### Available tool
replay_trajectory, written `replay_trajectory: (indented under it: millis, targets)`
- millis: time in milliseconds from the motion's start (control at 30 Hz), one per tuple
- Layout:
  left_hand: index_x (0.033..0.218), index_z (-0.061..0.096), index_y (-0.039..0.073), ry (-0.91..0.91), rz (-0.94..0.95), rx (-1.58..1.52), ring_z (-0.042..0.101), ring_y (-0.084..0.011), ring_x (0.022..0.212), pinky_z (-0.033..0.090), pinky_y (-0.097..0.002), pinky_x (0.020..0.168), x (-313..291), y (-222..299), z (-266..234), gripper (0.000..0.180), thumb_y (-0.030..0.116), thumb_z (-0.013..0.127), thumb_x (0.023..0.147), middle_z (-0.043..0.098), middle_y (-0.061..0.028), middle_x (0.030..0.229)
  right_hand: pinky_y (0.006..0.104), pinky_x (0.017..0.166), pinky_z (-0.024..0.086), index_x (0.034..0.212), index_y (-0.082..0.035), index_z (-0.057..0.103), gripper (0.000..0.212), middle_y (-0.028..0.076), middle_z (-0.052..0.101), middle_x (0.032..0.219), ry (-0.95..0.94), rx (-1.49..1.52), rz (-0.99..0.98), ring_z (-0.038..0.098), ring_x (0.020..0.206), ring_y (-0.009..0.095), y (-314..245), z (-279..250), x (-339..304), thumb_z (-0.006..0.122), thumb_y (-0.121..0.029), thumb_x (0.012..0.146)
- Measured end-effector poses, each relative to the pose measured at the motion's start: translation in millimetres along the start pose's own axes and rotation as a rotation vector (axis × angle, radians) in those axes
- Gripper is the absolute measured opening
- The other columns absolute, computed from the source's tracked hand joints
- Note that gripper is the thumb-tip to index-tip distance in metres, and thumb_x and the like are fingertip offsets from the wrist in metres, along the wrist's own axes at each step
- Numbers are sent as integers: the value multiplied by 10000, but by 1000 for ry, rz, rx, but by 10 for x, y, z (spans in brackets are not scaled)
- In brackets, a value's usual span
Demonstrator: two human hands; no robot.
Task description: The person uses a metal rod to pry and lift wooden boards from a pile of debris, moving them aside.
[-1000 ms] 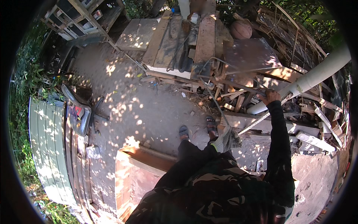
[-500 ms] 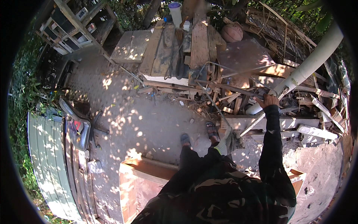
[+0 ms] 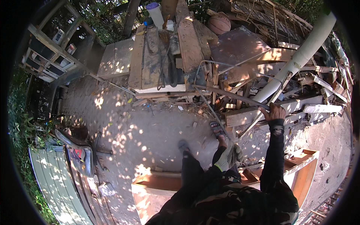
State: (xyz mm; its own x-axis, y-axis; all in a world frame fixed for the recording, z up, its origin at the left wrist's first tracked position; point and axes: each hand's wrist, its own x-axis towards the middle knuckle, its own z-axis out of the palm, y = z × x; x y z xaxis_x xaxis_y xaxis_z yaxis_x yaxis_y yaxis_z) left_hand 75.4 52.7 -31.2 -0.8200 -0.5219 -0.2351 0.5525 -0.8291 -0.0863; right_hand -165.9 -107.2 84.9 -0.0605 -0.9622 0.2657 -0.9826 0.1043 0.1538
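Note:
My left hand (image 3: 226, 158), in a pale knitted glove, is closed around the lower end of a thin straight rod (image 3: 212, 112) in front of my legs. From there the rod slants up and left to meet a long brown bar (image 3: 236, 96). My bare right hand (image 3: 276, 113) grips the bar's right end, thumb along it. A thin bent metal rod (image 3: 240, 66) arches above the bar and curves down near my right hand; whether it joins the bar is hard to see. Below my right hand a pale wooden strip (image 3: 258, 120) leans against the wood pile.
Scrap wood (image 3: 296, 90) is heaped at the right, crossed by a thick pale pole (image 3: 300, 60). A worn ball (image 3: 219, 24) rests behind. Wooden drawer-like boxes (image 3: 161, 181) lie near my legs. At left are a dark chair (image 3: 87, 161) and a green corrugated sheet (image 3: 52, 180).
My view has shifted. My gloved left hand shows more fully at the rod's end. My right hand still holds the brown bar, now lower in the picture.

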Motion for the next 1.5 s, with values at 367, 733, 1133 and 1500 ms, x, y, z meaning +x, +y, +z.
replay_trajectory:
  millis: [367, 733, 1133, 1500]
  targets:
    - [859, 545, 90, -54, -175, 141, 562, -246, 610, 517, -433, 699, -1039, 641, -446, 504, 562, 406, 971, 524, -60, 668, 457, 516, 463, 602, -71, 523, 679, 157, 567, 558, 81, -51, 236, 593, 539, 368, -795, -264, -1121, 619, -732, 723]
    - [800, 508, 126, 166, -178, 404, 472, -185, 493, 472, -348, 560, -1807, 1303, -313, 464, 541, 410, 984, 465, -13, 603, 450, 608, 507, 673, -84, 601, 671, 166, 646, 649, -115, -65, 619, 656, 642, 362, -1800, -612, -1704, 557, -748, 762]
    - [954, 602, 104, 273, -68, 211, 409, -121, 506, 406, -325, 542, -1705, 1148, -1, 401, 471, 446, 993, 529, -29, 668, 466, 607, 524, 747, -84, 655, 694, 198, 646, 644, -377, 16, 546, 663, 656, 385, -1539, -851, -1504, 513, -762, 784]
    - [936, 580, 106, 205, -114, 194, 385, -124, 478, 441, -324, 516, -1696, 1157, -30, 448, 530, 440, 976, 410, 8, 621, 467, 585, 508, 764, -104, 668, 659, 162, 620, 623, -382, 73, 107, 645, 639, 365, -368, -52, -970, 501, -740, 804]
